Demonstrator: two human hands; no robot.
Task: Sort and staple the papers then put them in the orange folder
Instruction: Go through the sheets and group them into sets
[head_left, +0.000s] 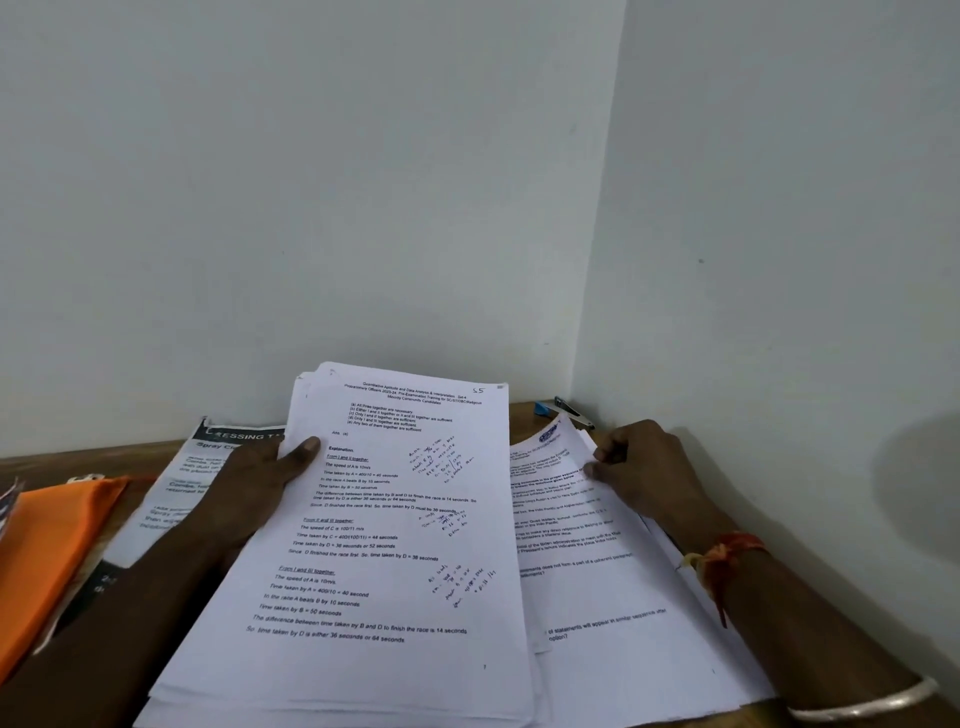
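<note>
- The pale wall (311, 182) fills most of my feed, meeting a second wall in a corner at the right.
- Below it runs a brown wooden table (78, 457), largely covered.
- The biggest thing on my screen is a stack of papers (384, 545), printed, with handwritten notes on the top sheet. It is tilted up off the table at the centre.
- A second pile (597, 582) of printed sheets lies just to the right, partly tucked under the first stack, its far corner curling upward.
- The orange folder (52, 540) lies at the left edge of the table, well apart from both lots of paper.
- Between the folder and the stack lies a grey and black leaflet (182, 483), partly under the left forearm.
- The left hand (254, 493) holds the stack by its left edge: the thumb (301, 449) presses on the top sheet, and the fingers are hidden beneath.
- The right hand (644, 473) has its fingers curled over the far right edge of the second pile, holding the top sheets; I cannot see its thumb.
- A white bangle (872, 701) and a red thread (727, 561) circle the right forearm.
- A blue stapler (563, 410) sits in the corner behind the second pile, near the right hand.
</note>
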